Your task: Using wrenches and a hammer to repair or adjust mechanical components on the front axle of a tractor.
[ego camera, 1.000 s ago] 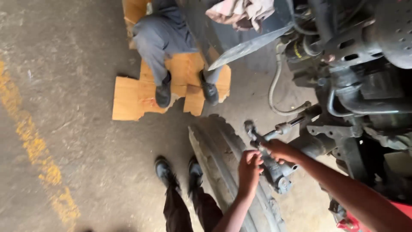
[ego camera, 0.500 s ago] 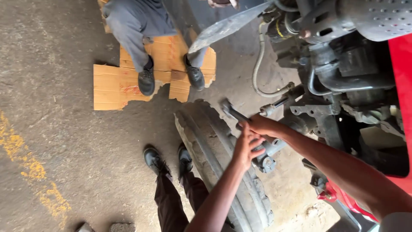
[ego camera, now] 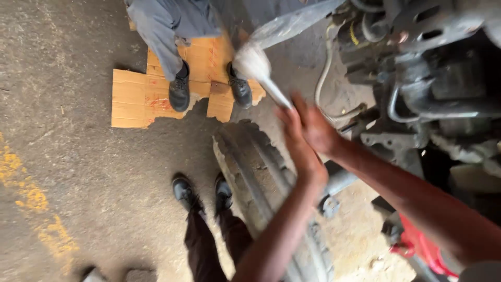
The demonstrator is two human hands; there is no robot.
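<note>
Head view, the only one we have, looks straight down past our arms at a worn tyre (ego camera: pixel 261 172) lying on the concrete floor (ego camera: pixel 78 172); we take the tyre as our landmark.

Above the tyre's top edge, our left hand (ego camera: pixel 300 149) and right hand (ego camera: pixel 318 128) are pressed close together around the lower end of a pale metal bar (ego camera: pixel 274 91). Both are blurred. The fingers (ego camera: pixel 287 117) of the left look wrapped on the bar, and the right hand's seem curled beside them, but we cannot tell how tight either grip is. Two hands stacked on one bar suggest, in our judgement, that it needs force or steadying.

The bar slants up and away from the tyre towards a whitish rounded lump (ego camera: pixel 252 61) at its far end, with a grey sheet or blade (ego camera: pixel 292 23) beyond that.

Right of the tyre stands the grimy machine (ego camera: pixel 433 78), with hoses and brackets. A red part (ego camera: pixel 417 245) shows lower on that side.

Left of the tyre, just beside it, are our own black shoes (ego camera: pixel 201 193). Beyond the tyre, another person in grey trousers (ego camera: pixel 167 26) stands on flattened cardboard (ego camera: pixel 135 96), probably to keep off the floor.
</note>
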